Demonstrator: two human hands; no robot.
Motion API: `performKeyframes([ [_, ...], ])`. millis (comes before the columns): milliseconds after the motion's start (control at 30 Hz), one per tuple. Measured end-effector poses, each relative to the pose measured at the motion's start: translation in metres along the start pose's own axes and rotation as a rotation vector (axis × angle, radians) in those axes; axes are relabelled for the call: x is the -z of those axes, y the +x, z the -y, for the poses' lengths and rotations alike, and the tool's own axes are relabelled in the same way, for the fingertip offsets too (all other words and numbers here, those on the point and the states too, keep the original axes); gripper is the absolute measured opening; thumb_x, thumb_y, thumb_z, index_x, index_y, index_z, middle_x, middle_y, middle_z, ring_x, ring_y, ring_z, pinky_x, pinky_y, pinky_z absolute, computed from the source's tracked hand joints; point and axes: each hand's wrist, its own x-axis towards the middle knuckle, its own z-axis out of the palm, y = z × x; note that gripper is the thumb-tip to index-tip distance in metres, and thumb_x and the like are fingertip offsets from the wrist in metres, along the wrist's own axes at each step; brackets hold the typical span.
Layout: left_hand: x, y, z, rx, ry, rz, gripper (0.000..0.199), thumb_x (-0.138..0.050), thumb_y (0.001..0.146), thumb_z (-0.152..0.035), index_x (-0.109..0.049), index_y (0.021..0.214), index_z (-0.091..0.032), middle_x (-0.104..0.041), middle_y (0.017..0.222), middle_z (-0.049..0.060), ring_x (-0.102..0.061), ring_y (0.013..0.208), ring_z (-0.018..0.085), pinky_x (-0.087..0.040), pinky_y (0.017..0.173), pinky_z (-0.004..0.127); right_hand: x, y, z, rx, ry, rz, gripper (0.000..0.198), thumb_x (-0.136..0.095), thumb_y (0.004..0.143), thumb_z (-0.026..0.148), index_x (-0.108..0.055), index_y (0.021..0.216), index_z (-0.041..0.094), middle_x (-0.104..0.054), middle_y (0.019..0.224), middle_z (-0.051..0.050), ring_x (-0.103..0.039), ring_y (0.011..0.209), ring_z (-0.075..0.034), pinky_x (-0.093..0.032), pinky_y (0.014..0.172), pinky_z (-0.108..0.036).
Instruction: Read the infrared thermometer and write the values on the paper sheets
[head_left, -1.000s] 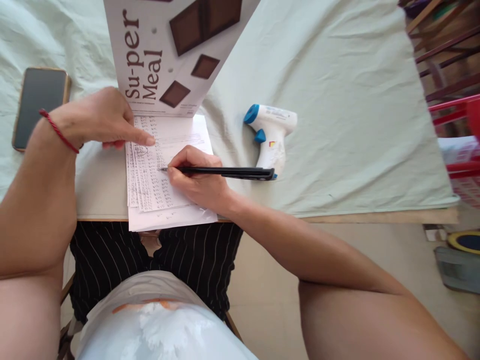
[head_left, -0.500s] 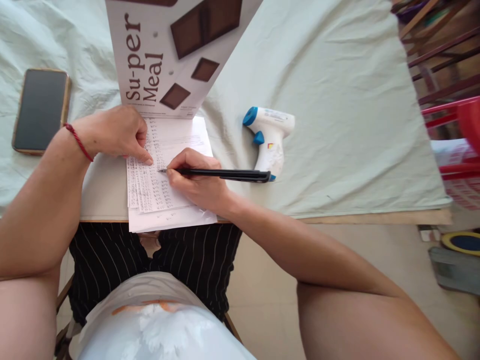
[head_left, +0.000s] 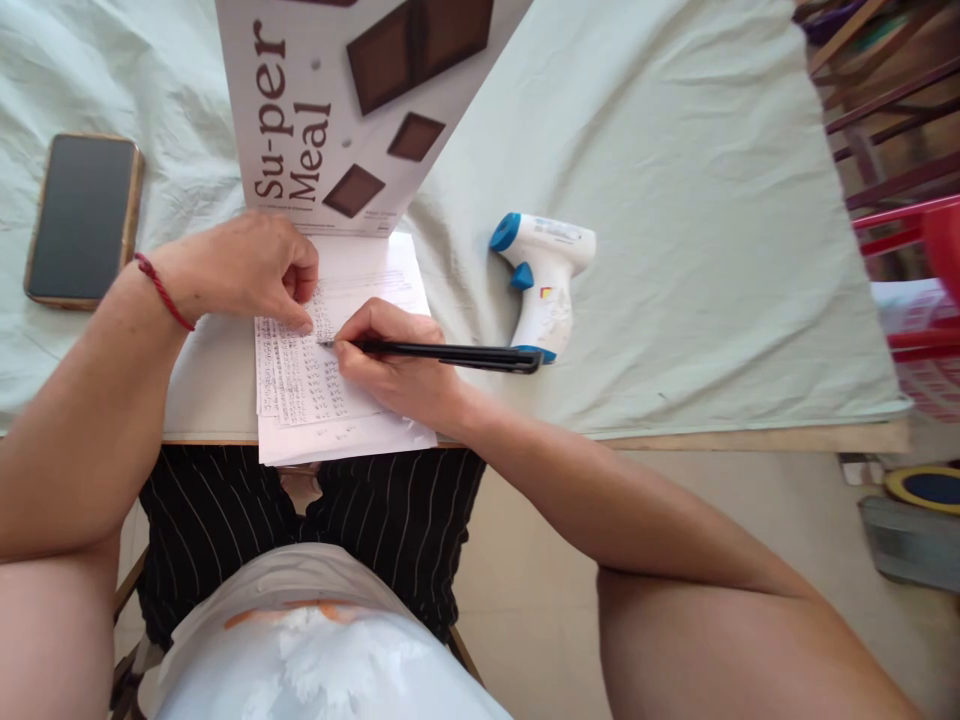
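Note:
My right hand (head_left: 401,360) is closed around a black pen (head_left: 457,354), its tip on the handwritten rows of a white paper sheet (head_left: 337,395). More white sheets lie under this one and stick out over the table's front edge. My left hand (head_left: 255,270), with a red cord on the wrist, rests on the left side of the papers. Its fingers are loosely bent, while the thumb stretches apart from them onto the writing near the pen tip. A raised cover (head_left: 300,150) printed "Su-per Meal" stands behind the sheets.
On the pale green cloth (head_left: 675,250), a phone (head_left: 81,220) lies at the left. A white and blue infrared thermometer (head_left: 547,280) lies right of the papers. Beyond the table's right edge are a red plastic basket (head_left: 930,300) and, on the floor, a grey object (head_left: 911,540).
The left hand has shifted slightly right, its index finger now reaching further over the sheet. The pen's rear end has dipped a little. The whole view has shifted slightly.

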Motion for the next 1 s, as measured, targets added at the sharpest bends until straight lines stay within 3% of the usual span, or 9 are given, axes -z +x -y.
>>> performKeyframes([
  [200,0.0,-0.003,0.0,-0.033,0.044,0.006,0.036,-0.069,0.083,-0.042,-0.071,0.107,-0.015,-0.07,0.083,0.001,-0.063,0.089,0.02,-0.039,0.077,0.025,0.0,-0.001,-0.001,-0.03,-0.026,0.014,0.006,-0.059,0.079,0.022,-0.058,0.073,0.022,-0.059,0.064,0.004,-0.045,0.058,-0.009,-0.041,0.058,-0.026],
  [367,-0.006,0.007,0.006,0.019,0.069,-0.018,0.043,-0.076,0.073,-0.051,-0.072,0.102,-0.019,-0.071,0.089,0.0,-0.067,0.096,0.024,-0.044,0.083,0.025,0.001,0.0,-0.002,-0.025,-0.032,0.016,0.006,-0.059,0.078,0.022,-0.059,0.073,0.022,-0.061,0.065,0.003,-0.047,0.059,-0.01,-0.041,0.058,-0.026],
  [600,-0.005,0.008,0.005,0.05,0.077,0.002,0.044,-0.075,0.072,-0.05,-0.071,0.104,-0.019,-0.07,0.087,-0.001,-0.067,0.092,0.023,-0.045,0.083,0.025,0.001,0.0,-0.002,-0.018,-0.035,-0.027,0.006,-0.058,0.078,0.023,-0.058,0.072,0.022,-0.059,0.064,0.003,-0.045,0.058,-0.01,-0.039,0.056,-0.026],
  [800,0.003,-0.005,-0.001,-0.014,0.052,0.023,0.041,-0.064,0.083,-0.048,-0.07,0.109,-0.016,-0.07,0.084,0.001,-0.063,0.094,0.021,-0.041,0.08,0.023,0.0,0.0,0.0,-0.034,-0.027,-0.006,0.006,-0.06,0.079,0.022,-0.058,0.073,0.022,-0.058,0.064,0.004,-0.044,0.058,-0.009,-0.039,0.057,-0.026],
  [1000,0.0,0.003,-0.001,0.05,0.063,0.037,0.044,-0.072,0.076,-0.049,-0.07,0.107,-0.018,-0.069,0.082,0.0,-0.065,0.092,0.023,-0.04,0.078,0.024,0.0,0.001,0.001,-0.063,-0.041,0.002,0.007,-0.059,0.077,0.019,-0.056,0.072,0.023,-0.058,0.064,0.004,-0.044,0.059,-0.01,-0.041,0.059,-0.026],
])
